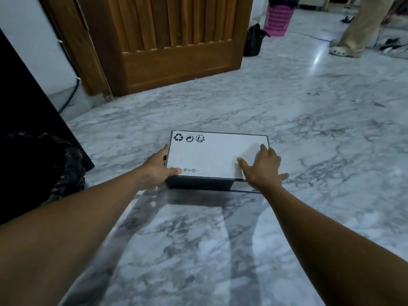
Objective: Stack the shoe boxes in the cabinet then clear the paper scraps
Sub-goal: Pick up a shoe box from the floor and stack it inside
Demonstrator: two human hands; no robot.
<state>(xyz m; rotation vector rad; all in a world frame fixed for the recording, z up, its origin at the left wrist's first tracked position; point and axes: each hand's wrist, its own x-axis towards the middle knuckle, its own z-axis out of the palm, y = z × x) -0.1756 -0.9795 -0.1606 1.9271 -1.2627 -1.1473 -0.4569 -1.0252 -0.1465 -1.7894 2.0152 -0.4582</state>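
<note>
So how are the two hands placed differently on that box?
The left hand lies against the left end wall of the shoe box, thumb over its near top corner; the right hand lies flat on its white top. The left hand's fingers run together along the side; the right hand's fingers are spread. Both touch the box with straight fingers while it sits on the floor.

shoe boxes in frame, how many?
1. Box on the floor, left hand at its left end, right hand on its top right. More may be off-frame.
</note>
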